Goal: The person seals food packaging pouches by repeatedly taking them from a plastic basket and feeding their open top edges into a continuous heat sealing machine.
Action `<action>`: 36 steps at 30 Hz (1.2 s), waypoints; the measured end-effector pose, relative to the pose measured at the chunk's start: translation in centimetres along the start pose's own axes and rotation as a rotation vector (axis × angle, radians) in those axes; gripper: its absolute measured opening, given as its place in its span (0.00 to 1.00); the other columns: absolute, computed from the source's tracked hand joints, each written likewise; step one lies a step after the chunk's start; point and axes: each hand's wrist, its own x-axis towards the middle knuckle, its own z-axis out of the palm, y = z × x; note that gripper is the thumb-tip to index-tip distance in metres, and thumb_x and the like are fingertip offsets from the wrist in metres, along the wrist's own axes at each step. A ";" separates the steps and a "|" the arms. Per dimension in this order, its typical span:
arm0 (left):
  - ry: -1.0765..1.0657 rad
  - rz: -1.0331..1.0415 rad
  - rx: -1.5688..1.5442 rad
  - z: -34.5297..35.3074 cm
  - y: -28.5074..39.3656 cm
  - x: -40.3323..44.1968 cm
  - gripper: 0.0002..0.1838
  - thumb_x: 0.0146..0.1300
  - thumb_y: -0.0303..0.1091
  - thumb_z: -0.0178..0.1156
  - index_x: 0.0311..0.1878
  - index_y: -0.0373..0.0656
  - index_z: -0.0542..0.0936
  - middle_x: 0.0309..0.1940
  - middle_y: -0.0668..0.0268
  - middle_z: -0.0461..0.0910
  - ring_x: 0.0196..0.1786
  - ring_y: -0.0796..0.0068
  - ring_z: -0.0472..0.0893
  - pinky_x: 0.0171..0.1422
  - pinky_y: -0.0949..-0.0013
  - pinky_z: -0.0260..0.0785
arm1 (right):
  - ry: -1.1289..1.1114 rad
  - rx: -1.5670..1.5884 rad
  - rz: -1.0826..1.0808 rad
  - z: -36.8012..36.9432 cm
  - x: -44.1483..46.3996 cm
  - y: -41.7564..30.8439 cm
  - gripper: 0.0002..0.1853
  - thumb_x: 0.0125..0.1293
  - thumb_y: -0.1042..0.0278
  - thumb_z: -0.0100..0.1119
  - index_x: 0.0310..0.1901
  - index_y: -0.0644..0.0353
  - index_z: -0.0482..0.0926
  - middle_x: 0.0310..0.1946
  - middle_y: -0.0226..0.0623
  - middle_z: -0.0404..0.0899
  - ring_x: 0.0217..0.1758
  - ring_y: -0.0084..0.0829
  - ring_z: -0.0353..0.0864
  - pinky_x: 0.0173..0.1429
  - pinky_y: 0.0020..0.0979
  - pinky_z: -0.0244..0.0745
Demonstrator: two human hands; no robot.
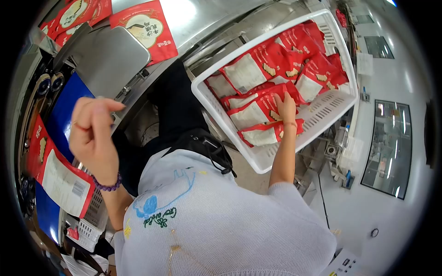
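My left hand (94, 133), with a purple beaded bracelet at the wrist, is raised on the left with its fingers curled in. Nothing shows between them. Beyond it a red and white bag (64, 184) lies over the blue belt (69, 99) of a machine. On the right, my right hand (286, 108) reaches into a white plastic basket (260, 43). Its fingers are closed on the upper edge of a red bag (258, 110). Several similar red bags lie piled around it in the basket.
A grey metal plate (110, 57) stands at the upper left. Near it a red bag with a cream label (147, 30) lies flat on the steel table (193, 20), beside more red bags (73, 16). A small white basket (87, 232) is at the lower left.
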 end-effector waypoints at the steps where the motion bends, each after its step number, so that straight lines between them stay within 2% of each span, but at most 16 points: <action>1: -0.047 0.021 0.019 0.5 -0.2 0.0 0.13 0.73 0.28 0.53 0.32 0.35 0.81 0.28 0.72 0.70 0.29 0.87 0.64 0.34 0.80 0.54 | -0.004 0.005 -0.021 -0.7 -0.7 -1.1 0.17 0.62 0.60 0.68 0.43 0.66 0.76 0.37 0.54 0.81 0.45 0.57 0.78 0.58 0.44 0.73; 5: -0.288 -0.028 0.043 2.0 -0.1 0.5 0.07 0.62 0.26 0.64 0.43 0.38 0.84 0.35 0.63 0.79 0.37 0.73 0.79 0.44 0.73 0.70 | 0.093 0.131 -0.445 -6.5 -4.5 -10.9 0.19 0.62 0.59 0.68 0.30 0.64 0.70 0.26 0.47 0.74 0.30 0.50 0.75 0.31 0.42 0.67; 7: -0.413 0.123 0.018 3.3 -1.1 0.6 0.19 0.57 0.31 0.69 0.52 0.38 0.82 0.50 0.61 0.80 0.52 0.66 0.79 0.59 0.68 0.70 | 0.130 0.153 -0.631 -10.4 -6.1 -16.6 0.16 0.57 0.66 0.72 0.30 0.66 0.72 0.25 0.48 0.73 0.28 0.47 0.74 0.33 0.38 0.69; 11: -0.549 0.353 -0.240 6.3 -0.4 0.8 0.30 0.48 0.29 0.74 0.59 0.42 0.79 0.61 0.56 0.75 0.62 0.57 0.76 0.68 0.61 0.67 | 0.158 0.155 -1.247 -16.0 -8.5 -25.4 0.14 0.44 0.67 0.70 0.21 0.57 0.69 0.20 0.36 0.70 0.21 0.37 0.73 0.25 0.34 0.65; 13: -0.598 0.471 -0.330 6.1 -1.3 0.8 0.28 0.44 0.25 0.74 0.54 0.44 0.82 0.58 0.57 0.78 0.60 0.56 0.77 0.67 0.61 0.68 | 0.141 0.339 -1.475 -16.7 -9.4 -29.1 0.11 0.32 0.66 0.64 0.21 0.58 0.73 0.20 0.33 0.74 0.22 0.33 0.78 0.26 0.33 0.73; 15: -0.617 0.144 -0.457 3.4 -0.3 0.2 0.17 0.42 0.18 0.71 0.38 0.41 0.86 0.40 0.61 0.86 0.47 0.61 0.84 0.53 0.67 0.76 | 0.242 0.532 -1.550 -17.0 -9.6 -32.2 0.12 0.34 0.66 0.69 0.22 0.59 0.76 0.21 0.35 0.77 0.25 0.35 0.81 0.32 0.34 0.80; 17: -0.374 0.107 -0.440 1.2 -1.1 -0.2 0.13 0.47 0.17 0.70 0.38 0.39 0.86 0.40 0.60 0.86 0.43 0.66 0.85 0.49 0.69 0.77 | 0.405 0.644 -1.481 -16.9 -9.6 -34.2 0.23 0.36 0.68 0.81 0.37 0.65 0.82 0.33 0.39 0.84 0.39 0.37 0.85 0.55 0.42 0.81; 19: -0.120 -0.252 -0.596 -1.2 -0.8 -1.0 0.13 0.52 0.16 0.72 0.42 0.34 0.85 0.39 0.62 0.87 0.44 0.74 0.85 0.50 0.71 0.79 | 0.530 0.967 -1.190 -14.8 -8.3 -35.6 0.35 0.37 0.71 0.83 0.52 0.67 0.78 0.50 0.45 0.82 0.55 0.40 0.81 0.66 0.43 0.73; 20: -0.061 -0.212 -0.535 -2.2 -1.2 -1.1 0.14 0.54 0.21 0.73 0.44 0.35 0.84 0.38 0.66 0.87 0.40 0.80 0.83 0.46 0.74 0.77 | 0.344 1.049 -1.098 -13.6 -8.1 -36.3 0.42 0.42 0.72 0.81 0.62 0.68 0.70 0.63 0.47 0.73 0.64 0.42 0.75 0.70 0.42 0.68; 22: 0.020 -0.152 -0.485 -3.8 -2.4 -1.3 0.16 0.57 0.25 0.73 0.48 0.35 0.83 0.39 0.69 0.86 0.39 0.85 0.82 0.44 0.77 0.76 | -0.197 1.210 -0.916 -9.9 -8.1 -36.5 0.43 0.50 0.71 0.77 0.67 0.68 0.66 0.65 0.43 0.71 0.66 0.34 0.73 0.69 0.37 0.67; 23: 0.038 -0.147 -0.485 -4.4 -2.8 -1.1 0.16 0.57 0.25 0.73 0.48 0.35 0.83 0.39 0.69 0.86 0.39 0.85 0.82 0.44 0.77 0.76 | -0.620 1.321 -0.762 -8.5 -7.6 -36.3 0.33 0.53 0.71 0.77 0.60 0.67 0.75 0.57 0.40 0.78 0.59 0.28 0.77 0.65 0.34 0.71; 25: 0.022 -0.264 -0.649 -5.6 -3.8 -0.4 0.15 0.63 0.29 0.69 0.51 0.34 0.82 0.41 0.68 0.86 0.42 0.82 0.83 0.47 0.76 0.77 | -0.705 1.499 -0.525 -4.8 -7.5 -37.4 0.11 0.59 0.77 0.71 0.44 0.68 0.85 0.39 0.35 0.86 0.42 0.22 0.83 0.52 0.27 0.77; 27: -0.021 -0.461 -0.740 -6.8 -6.0 0.8 0.16 0.70 0.36 0.63 0.53 0.34 0.81 0.41 0.66 0.86 0.41 0.83 0.83 0.45 0.76 0.76 | -0.625 1.533 -0.486 -4.1 -7.8 -39.4 0.09 0.67 0.75 0.66 0.46 0.70 0.84 0.42 0.35 0.86 0.44 0.21 0.82 0.51 0.24 0.76; 29: 0.040 -0.437 -0.411 -6.5 -9.7 1.9 0.14 0.71 0.36 0.61 0.51 0.34 0.82 0.43 0.68 0.85 0.44 0.83 0.82 0.48 0.76 0.75 | -0.637 1.552 -0.367 -2.6 -6.3 -41.0 0.11 0.71 0.69 0.63 0.46 0.71 0.83 0.42 0.35 0.85 0.42 0.19 0.80 0.49 0.22 0.75; 32: 0.329 -0.436 -0.321 -6.2 -10.9 4.3 0.14 0.69 0.39 0.65 0.44 0.35 0.85 0.31 0.73 0.83 0.30 0.92 0.74 0.33 0.83 0.64 | -0.557 1.427 -0.396 0.4 -3.7 -42.7 0.15 0.73 0.63 0.61 0.45 0.70 0.84 0.42 0.33 0.85 0.41 0.18 0.77 0.46 0.22 0.73; 36: 0.442 -0.443 -0.385 -5.4 -12.8 6.4 0.13 0.69 0.39 0.64 0.41 0.37 0.86 0.23 0.78 0.77 0.22 0.93 0.66 0.25 0.81 0.53 | -0.450 1.202 -0.526 -0.1 -1.8 -44.3 0.13 0.72 0.66 0.62 0.47 0.70 0.80 0.43 0.37 0.85 0.42 0.19 0.78 0.46 0.21 0.73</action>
